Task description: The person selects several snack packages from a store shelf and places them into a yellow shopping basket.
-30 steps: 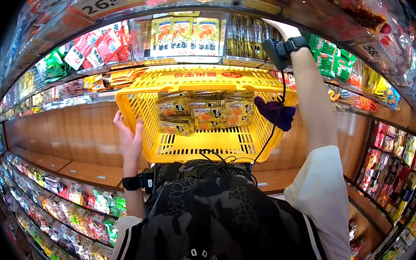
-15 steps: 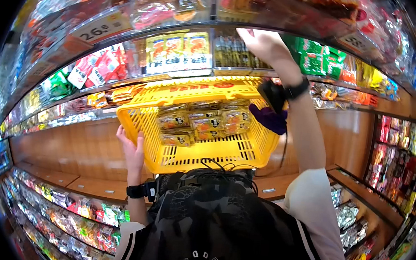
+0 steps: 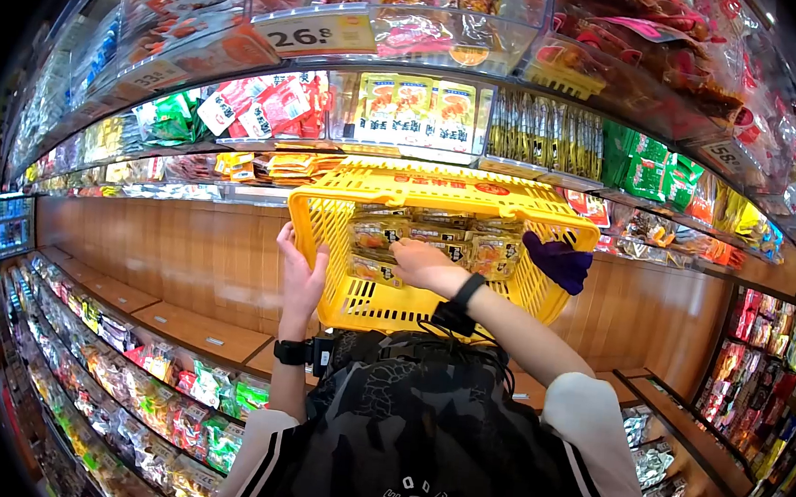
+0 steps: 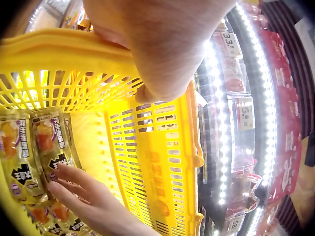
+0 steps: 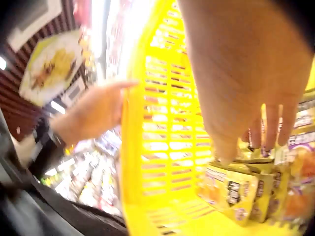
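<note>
Yellow basket [image 3: 393,191] gripped at its rim by the left hand [image 3: 302,273], right hand [image 3: 429,268] touching gold packets [image 3: 494,255] inside, its grasp unclear, stocked shelves [image 3: 406,153] beyond.

Yellow slotted plastic shopping basket [image 3: 445,196], mouth facing up, mid-frame.
Flat, glossy gold packets with orange-and-black print [image 3: 495,255] crowd its upper half.
</note>
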`<control>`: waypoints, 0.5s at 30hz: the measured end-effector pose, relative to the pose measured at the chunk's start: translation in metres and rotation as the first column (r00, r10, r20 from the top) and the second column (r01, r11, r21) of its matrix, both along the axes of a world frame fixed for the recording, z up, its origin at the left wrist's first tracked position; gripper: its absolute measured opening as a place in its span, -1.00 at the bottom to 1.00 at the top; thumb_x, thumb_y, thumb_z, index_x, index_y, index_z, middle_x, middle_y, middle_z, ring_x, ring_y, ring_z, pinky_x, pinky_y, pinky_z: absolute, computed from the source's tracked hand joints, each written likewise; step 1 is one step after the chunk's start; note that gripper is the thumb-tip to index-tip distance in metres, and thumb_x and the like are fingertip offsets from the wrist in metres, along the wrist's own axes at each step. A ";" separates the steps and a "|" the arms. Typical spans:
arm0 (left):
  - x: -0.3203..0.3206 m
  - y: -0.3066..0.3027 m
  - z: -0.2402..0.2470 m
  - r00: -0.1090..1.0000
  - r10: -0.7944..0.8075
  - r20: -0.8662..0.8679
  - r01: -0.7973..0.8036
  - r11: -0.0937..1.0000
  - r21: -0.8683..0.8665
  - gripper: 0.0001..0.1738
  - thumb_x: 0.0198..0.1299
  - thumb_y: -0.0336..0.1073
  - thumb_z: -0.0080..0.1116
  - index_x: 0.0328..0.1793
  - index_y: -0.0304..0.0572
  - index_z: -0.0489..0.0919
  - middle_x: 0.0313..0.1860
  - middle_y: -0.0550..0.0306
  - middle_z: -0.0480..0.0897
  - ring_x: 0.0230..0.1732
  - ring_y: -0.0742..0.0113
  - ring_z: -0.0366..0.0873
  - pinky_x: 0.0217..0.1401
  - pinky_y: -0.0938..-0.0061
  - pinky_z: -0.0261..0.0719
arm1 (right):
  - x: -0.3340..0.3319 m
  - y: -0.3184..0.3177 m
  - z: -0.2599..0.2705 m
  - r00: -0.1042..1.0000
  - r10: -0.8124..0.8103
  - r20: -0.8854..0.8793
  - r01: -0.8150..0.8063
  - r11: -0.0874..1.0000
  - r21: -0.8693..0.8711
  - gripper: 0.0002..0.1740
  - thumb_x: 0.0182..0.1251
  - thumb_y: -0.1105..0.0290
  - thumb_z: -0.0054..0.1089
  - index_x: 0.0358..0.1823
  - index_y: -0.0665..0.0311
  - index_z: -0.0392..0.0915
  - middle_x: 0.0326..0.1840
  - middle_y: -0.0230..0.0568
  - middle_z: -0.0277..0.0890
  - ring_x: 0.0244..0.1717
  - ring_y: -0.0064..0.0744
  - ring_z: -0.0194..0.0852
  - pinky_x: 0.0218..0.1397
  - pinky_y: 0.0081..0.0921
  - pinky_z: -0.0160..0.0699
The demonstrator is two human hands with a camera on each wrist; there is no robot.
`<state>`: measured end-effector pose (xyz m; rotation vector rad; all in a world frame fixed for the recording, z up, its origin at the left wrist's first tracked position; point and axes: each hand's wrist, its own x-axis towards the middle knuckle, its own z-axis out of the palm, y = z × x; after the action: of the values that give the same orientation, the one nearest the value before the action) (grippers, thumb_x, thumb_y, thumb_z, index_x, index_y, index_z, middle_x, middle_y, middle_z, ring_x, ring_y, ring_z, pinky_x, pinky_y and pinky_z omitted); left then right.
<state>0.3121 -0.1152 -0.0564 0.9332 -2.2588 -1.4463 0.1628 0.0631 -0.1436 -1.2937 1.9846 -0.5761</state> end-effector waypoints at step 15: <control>-0.001 -0.001 0.000 1.000 -0.022 0.019 0.023 0.999 -0.031 -0.27 0.42 -0.37 0.13 0.55 -0.34 -0.01 0.43 -0.28 0.29 0.40 0.02 0.38 0.46 0.21 0.34 | 0.060 0.000 -0.022 0.916 0.094 -0.389 -0.116 0.993 -0.032 -0.57 0.21 0.48 0.22 0.13 0.41 0.48 0.06 0.02 0.50 0.03 -0.04 0.57 -0.01 -0.20 0.65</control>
<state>0.3116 -0.1165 -0.0563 0.9190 -2.3056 -1.4136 0.2231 0.0628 -0.1651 -1.6393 2.2068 -0.3415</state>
